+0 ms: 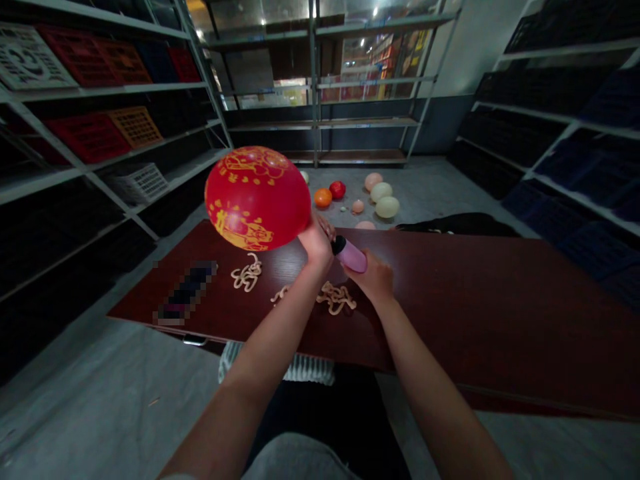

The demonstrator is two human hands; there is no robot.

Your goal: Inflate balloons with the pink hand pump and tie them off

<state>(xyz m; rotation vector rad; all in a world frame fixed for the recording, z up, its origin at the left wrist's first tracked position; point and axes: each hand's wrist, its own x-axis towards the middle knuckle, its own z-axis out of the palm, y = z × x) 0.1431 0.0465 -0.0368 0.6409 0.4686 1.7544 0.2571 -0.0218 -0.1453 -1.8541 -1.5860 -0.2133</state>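
A large red balloon with yellow printed figures is inflated and tilts to the left above the table. My left hand is closed at its neck end, fingers partly hidden behind the wrist. Wrapped in my right hand is a pink hand pump, its black end pointing at my left hand. The joint between balloon and pump is hidden. Beneath my hands, a pile of curled tan strips lies on the dark red table. Another tangle of tan strips lies below the balloon.
A blurred-out dark object lies on the table's left. Beyond the table, several balloons, including an orange balloon and a pale balloon, rest on the floor. Shelves with crates stand left; a metal rack stands behind.
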